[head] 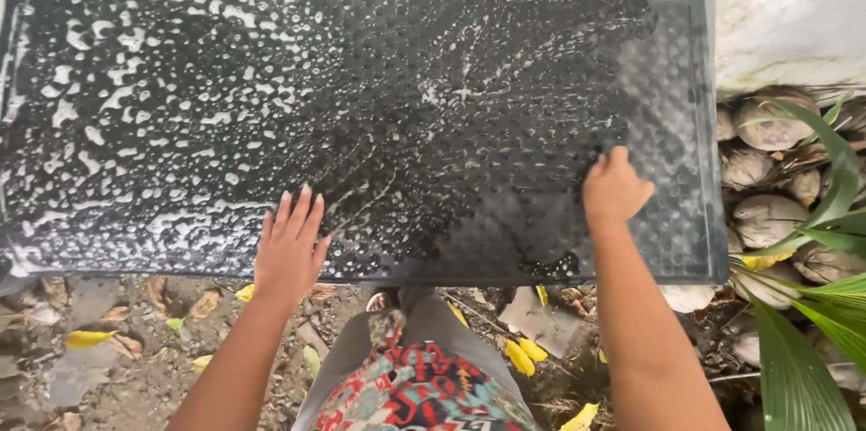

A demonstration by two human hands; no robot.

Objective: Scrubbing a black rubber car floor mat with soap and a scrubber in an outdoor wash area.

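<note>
A large black rubber mat (180, 79) with a dimpled surface fills the upper view, wet and covered in white soap foam. My left hand (290, 246) lies flat on the mat's near edge, fingers spread. My right hand (615, 187) presses on the mat further right, fingers curled under; what it may hold is hidden. The strip of mat to the right of that hand shows little foam.
Below the mat is bare dirt ground (108, 368) with yellow fallen leaves. A pile of dry coconut husks (767, 215) sits at the right with green palm fronds (812, 323) over them. A pale concrete wall (794, 7) stands at top right.
</note>
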